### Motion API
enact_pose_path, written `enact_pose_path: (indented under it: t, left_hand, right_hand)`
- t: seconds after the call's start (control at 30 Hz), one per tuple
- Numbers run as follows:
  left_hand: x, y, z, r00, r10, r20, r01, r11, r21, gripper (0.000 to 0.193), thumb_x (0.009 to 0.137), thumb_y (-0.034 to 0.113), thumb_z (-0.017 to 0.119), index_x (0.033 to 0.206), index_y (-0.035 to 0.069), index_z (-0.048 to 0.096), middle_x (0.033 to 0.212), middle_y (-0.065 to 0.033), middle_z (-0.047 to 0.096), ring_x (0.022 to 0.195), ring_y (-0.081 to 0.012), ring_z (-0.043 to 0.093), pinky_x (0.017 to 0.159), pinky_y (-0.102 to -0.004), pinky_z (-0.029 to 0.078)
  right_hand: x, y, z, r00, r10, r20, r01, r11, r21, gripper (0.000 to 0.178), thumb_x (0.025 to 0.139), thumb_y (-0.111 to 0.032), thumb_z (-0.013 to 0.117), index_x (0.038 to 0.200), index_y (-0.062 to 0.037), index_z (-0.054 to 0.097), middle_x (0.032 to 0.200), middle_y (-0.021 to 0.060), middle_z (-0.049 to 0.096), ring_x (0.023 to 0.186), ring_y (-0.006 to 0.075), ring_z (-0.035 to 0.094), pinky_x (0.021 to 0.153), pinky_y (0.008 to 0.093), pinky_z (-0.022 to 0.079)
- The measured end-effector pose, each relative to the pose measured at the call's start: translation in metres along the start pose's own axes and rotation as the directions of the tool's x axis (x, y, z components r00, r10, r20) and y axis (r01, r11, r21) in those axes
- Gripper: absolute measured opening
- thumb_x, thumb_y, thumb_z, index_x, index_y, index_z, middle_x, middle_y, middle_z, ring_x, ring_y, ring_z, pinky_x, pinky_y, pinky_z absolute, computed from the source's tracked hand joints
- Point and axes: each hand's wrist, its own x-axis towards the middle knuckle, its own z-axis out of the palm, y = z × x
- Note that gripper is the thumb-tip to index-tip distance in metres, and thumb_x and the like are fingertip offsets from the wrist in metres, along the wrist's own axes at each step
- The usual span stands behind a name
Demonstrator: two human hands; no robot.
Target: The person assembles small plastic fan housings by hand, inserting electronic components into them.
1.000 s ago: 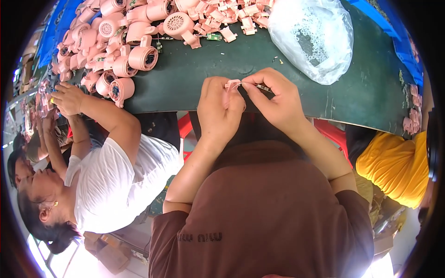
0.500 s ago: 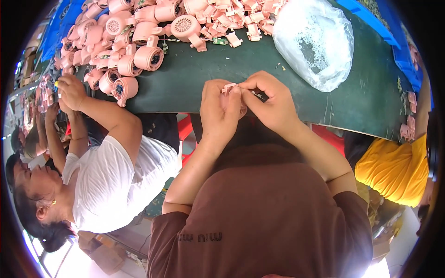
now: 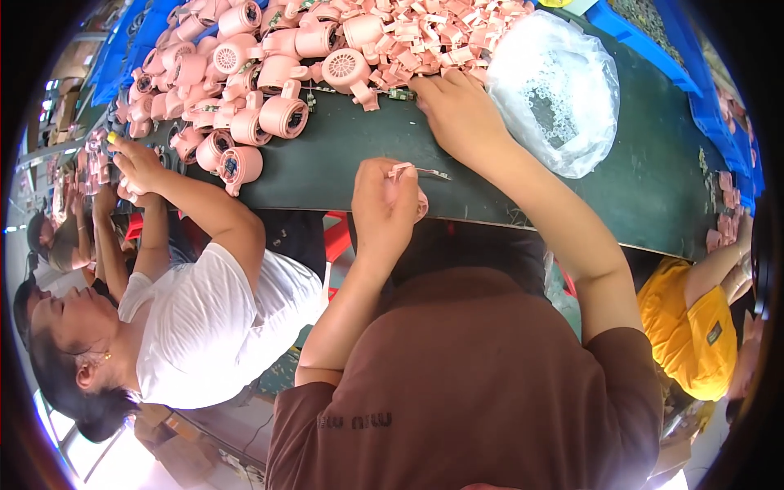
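My left hand [image 3: 380,214] is closed around a pink plastic housing [image 3: 421,204], mostly hidden by my fingers. A small pink clip-like piece [image 3: 399,169] shows above the thumb side of that hand, and a thin narrow strip [image 3: 434,173], perhaps a small circuit board, sticks out to the right. My right hand [image 3: 461,114] reaches forward to the near edge of a heap of small pink plastic pieces [image 3: 425,37]. Its fingertips bend down at the pieces and are hidden, so what they hold does not show. A green circuit board [image 3: 400,95] lies just left of those fingers.
Many round pink housings [image 3: 282,116], some with wiring inside, are piled on the dark green table [image 3: 351,139] at the left. A clear plastic bag [image 3: 563,98] of small transparent rings stands right of my forearm. Blue bins [image 3: 645,45] line the back right. Co-workers sit on both sides.
My right hand has left the held part and moved forward to the heap of small pieces. My left hand keeps the housing in about the same place. The view has shifted slightly.
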Motion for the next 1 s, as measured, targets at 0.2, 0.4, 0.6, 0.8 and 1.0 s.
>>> enact_pose_path:
  t: [0.2,0.4,0.6,0.8,1.0]
  left_hand:
    - [0.003,-0.007,-0.013,0.997,-0.034,-0.066,0.029,0.996,-0.084,0.010,0.094,0.008,0.064,0.095,-0.001,0.058,0.096,-0.0111,0.060,0.086,-0.0202,0.057,0.079,-0.0323,0.046]
    - [0.010,-0.003,-0.001,0.994,0.030,-0.107,-0.032,0.999,-0.017,0.009,0.094,0.007,0.063,0.095,-0.001,0.058,0.098,-0.0111,0.059,0.088,-0.0208,0.056,0.080,-0.0330,0.045]
    - [0.010,0.001,0.002,0.993,-0.040,-0.107,0.041,0.999,0.012,0.010,0.094,0.008,0.063,0.095,0.000,0.059,0.096,-0.0110,0.060,0.087,-0.0217,0.057,0.080,-0.0340,0.046]
    - [0.007,0.005,0.002,0.996,-0.057,-0.071,0.060,0.998,0.029,0.010,0.094,0.008,0.062,0.100,0.000,0.062,0.097,-0.0123,0.061,0.089,-0.0243,0.059,0.081,-0.0343,0.047]
    - [0.007,0.006,0.010,1.000,0.012,0.026,-0.014,0.998,0.054,0.021,0.093,0.008,0.059,0.113,0.002,0.065,0.103,-0.0140,0.063,0.095,-0.0292,0.060,0.085,-0.0375,0.048]
  right_hand:
    - [-0.037,0.013,-0.060,0.991,-0.121,0.054,0.100,0.951,0.292,0.036,0.076,0.007,0.060,0.108,-0.0087,0.067,0.111,0.0074,0.066,0.107,0.0278,0.058,0.093,0.0376,0.048]
    - [-0.053,-0.002,-0.053,0.981,0.148,0.124,-0.168,0.970,0.177,0.026,0.085,-0.015,0.072,0.110,-0.0101,0.067,0.098,0.0094,0.061,0.090,0.0297,0.062,0.076,0.0390,0.052]
    - [-0.059,-0.010,-0.044,0.979,0.062,0.197,-0.072,0.997,0.043,0.022,0.081,-0.005,0.067,0.103,-0.0077,0.064,0.096,0.0096,0.057,0.091,0.0299,0.059,0.079,0.0400,0.052]
    - [-0.053,-0.015,-0.080,0.785,0.233,0.574,-0.618,0.354,0.702,0.029,0.090,0.001,0.063,0.118,-0.0008,0.064,0.104,0.0029,0.066,0.092,0.0130,0.063,0.080,0.0263,0.050]
    - [-0.062,-0.046,-0.056,0.813,0.269,0.516,-0.547,0.046,0.836,0.028,0.096,-0.004,0.062,0.124,0.0018,0.060,0.109,0.0064,0.069,0.096,0.0107,0.064,0.082,0.0264,0.054]
